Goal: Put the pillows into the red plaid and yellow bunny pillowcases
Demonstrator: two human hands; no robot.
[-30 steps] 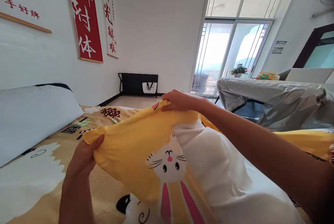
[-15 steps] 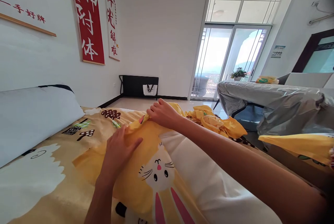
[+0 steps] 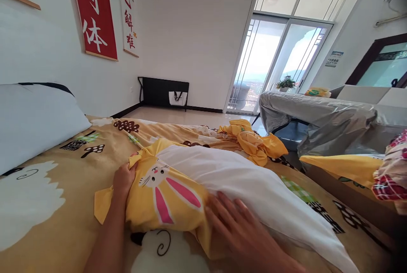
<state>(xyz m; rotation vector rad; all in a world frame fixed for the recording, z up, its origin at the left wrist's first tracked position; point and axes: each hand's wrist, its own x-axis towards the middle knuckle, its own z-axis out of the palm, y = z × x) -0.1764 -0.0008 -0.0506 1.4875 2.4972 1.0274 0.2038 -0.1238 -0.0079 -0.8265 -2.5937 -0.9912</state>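
The person's left hand (image 3: 124, 179) is closing on the far edge of a yellow pillowcase (image 3: 159, 199), the fingers pinching a fold of the cloth just beside its printed rabbit face. The right hand (image 3: 237, 224) is lying open with the fingers spread, pressing flat where the pillowcase's mouth meets the white pillow (image 3: 241, 175). That pillow is lying across the middle of the bed, between the two hands. Its near-left end is sitting inside the pillowcase and the rest is sticking out bare toward the right.

Both are resting on a tan bedsheet (image 3: 63, 205) printed with white animals and mushrooms. A second white pillow (image 3: 32, 120) is leaning at the left edge of the bed, well apart from the hands. A crumpled yellow cloth (image 3: 254, 141) is lying beyond the pillow's far side. Farther off, a table under a grey cover (image 3: 318, 114) is standing on the right, a glass sliding door (image 3: 270, 65) is letting in daylight, and a red banner (image 3: 92, 10) is hanging on the left wall.
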